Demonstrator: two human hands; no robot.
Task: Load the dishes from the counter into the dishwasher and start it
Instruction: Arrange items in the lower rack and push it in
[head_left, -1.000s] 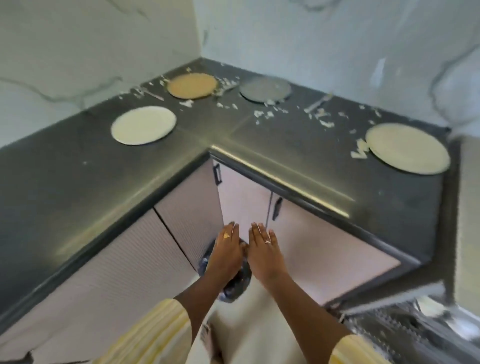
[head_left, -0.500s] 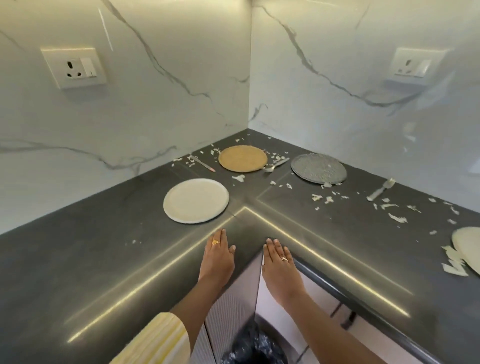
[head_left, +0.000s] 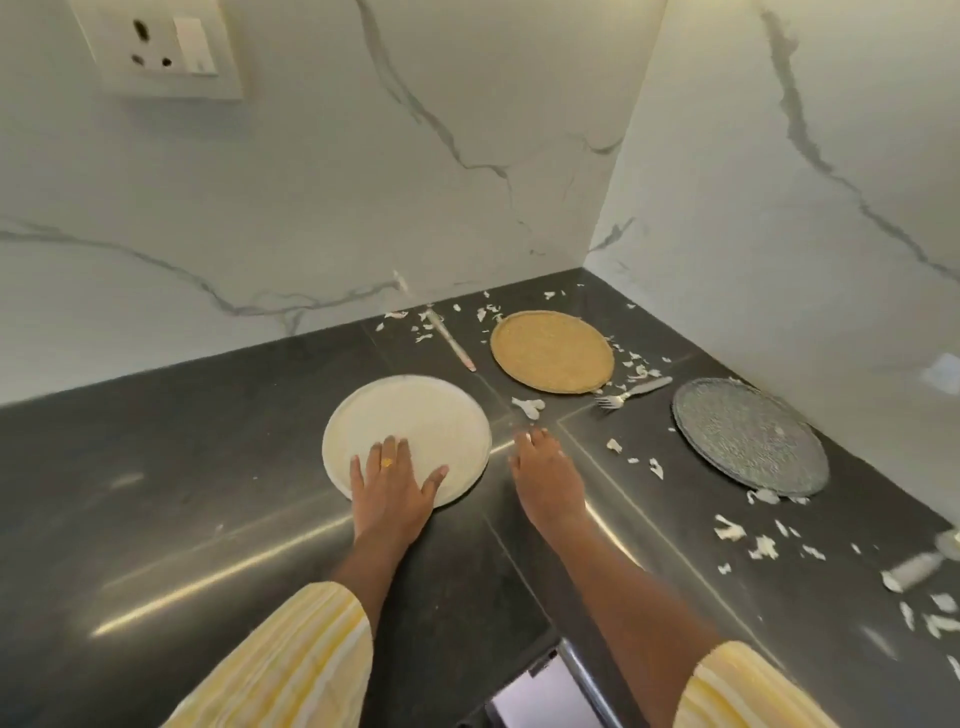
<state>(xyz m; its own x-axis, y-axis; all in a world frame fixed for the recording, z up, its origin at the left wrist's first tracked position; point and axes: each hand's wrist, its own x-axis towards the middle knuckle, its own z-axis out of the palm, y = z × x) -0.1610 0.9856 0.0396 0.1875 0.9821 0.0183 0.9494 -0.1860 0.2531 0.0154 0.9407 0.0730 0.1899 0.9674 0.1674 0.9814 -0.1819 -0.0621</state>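
Left hand (head_left: 393, 486): spread flat on near rim of white plate (head_left: 410, 415).
Right hand (head_left: 545, 470): fingers straight, empty, over counter (head_left: 182, 467) just beside that plate.
Farther back: tan plate (head_left: 553, 351), fork (head_left: 631, 392), grey plate (head_left: 748, 436), among white scraps (head_left: 730, 530).

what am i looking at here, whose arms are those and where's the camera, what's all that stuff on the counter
No machine here: a person wears a camera on the head, looking down at their own arms in yellow striped sleeves. The left hand lies flat, fingers spread, on a white plate on the dark counter. The right hand is open beside it; whether it touches the counter is unclear. Further back lie a tan plate, a grey plate, a fork between them, a slim utensil and scattered white scraps. Nothing is gripped.
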